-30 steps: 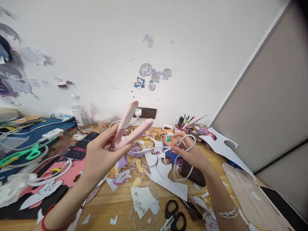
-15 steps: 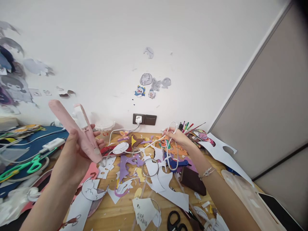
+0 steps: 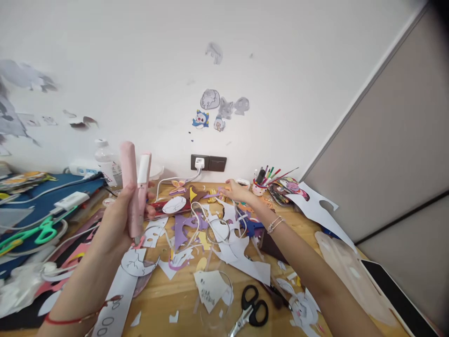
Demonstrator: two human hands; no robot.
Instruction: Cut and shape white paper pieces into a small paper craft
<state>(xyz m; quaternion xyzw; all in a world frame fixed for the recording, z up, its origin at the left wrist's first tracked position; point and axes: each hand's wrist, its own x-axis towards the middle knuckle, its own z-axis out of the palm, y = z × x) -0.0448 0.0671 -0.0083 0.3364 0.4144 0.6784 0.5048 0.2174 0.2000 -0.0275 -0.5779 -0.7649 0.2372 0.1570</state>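
Observation:
My left hand point(image 3: 126, 215) is wrapped around a pink hair straightener point(image 3: 130, 187), held upright with its two arms apart at the top. A white plate shows on the inside of the shorter arm. From the straightener's lower end a white cord point(image 3: 192, 236) runs in slack loops over paper scraps. My right hand point(image 3: 236, 191) reaches low over the back of the desk, fingers pointing left and bent together. The cord rises toward it, and its end seems to be in the fingers, which partly hide it. A white charger point(image 3: 199, 163) sits in the wall socket, left of this hand.
Paper cut-outs point(image 3: 231, 255) cover the wooden desk. Black scissors point(image 3: 249, 311) lie at the front, green scissors point(image 3: 44, 230) at the left. A pen cup point(image 3: 259, 188) stands at the back right, a plastic bottle point(image 3: 107, 161) behind the straightener. Cut-outs point(image 3: 209, 99) are stuck on the wall.
My left hand has turned the straightener more upright and moved it right. My right hand has moved left and lower, and the cord's raised loop has dropped onto the desk. The view has shifted slightly.

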